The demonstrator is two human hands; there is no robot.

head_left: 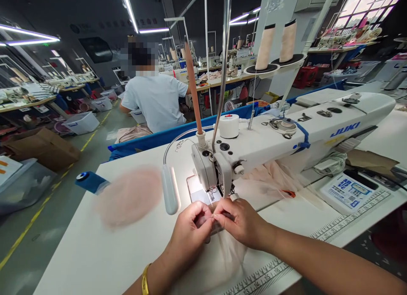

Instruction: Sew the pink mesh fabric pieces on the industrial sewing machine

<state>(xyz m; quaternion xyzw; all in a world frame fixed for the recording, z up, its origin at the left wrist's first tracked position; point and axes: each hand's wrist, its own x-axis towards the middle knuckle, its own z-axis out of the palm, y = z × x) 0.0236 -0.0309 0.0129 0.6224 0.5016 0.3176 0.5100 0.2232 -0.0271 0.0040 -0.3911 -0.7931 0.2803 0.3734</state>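
Note:
Just in front of the needle area of a white sewing machine [208,172], my two hands meet fingertip to fingertip. My left hand [193,227] is closed in a pinch on the edge of a thin, pale sheer fabric [222,259]. Pinching the same edge, my right hand [241,223] touches the left one. The fabric hangs down toward me over the table edge side, and more pale pink fabric [270,178] lies behind the machine's needle end, under its arm. The exact bit of cloth between my fingertips is mostly hidden.
A slim grey lamp [170,189] stands left of the needle. Farther left lie a blurred pinkish patch [130,197] and a blue thread cone [90,181]. At right are a white labelled box [348,191] and a printed ruler [333,227]. A person [154,97] sits ahead.

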